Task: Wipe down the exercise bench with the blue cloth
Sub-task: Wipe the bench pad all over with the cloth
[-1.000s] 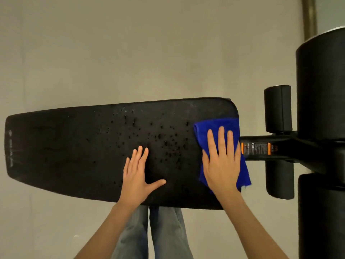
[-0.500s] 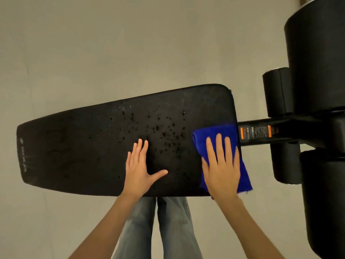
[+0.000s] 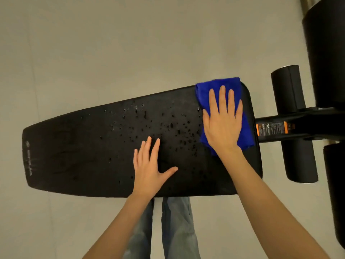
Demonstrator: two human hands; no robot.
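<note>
Both hands are flat on the black padded surface (image 3: 74, 156). The right hand (image 3: 222, 126), fingers straight, presses the blue cloth (image 3: 216, 85) onto its far right corner. The left hand (image 3: 149, 169) lies spread on bare padding near the middle, droplets (image 3: 168, 126) scattered between them.

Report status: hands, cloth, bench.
Right hand flat on blue cloth, far corner of bench. Left hand flat on bench. Droplets between them, unwiped.

Worn on the head, wide-angle, the only view. Aimed almost straight down onto the counter (image 3: 84, 156) from close above, taking in its whole length across the frame, with floor (image 3: 93, 43) all round.
</note>
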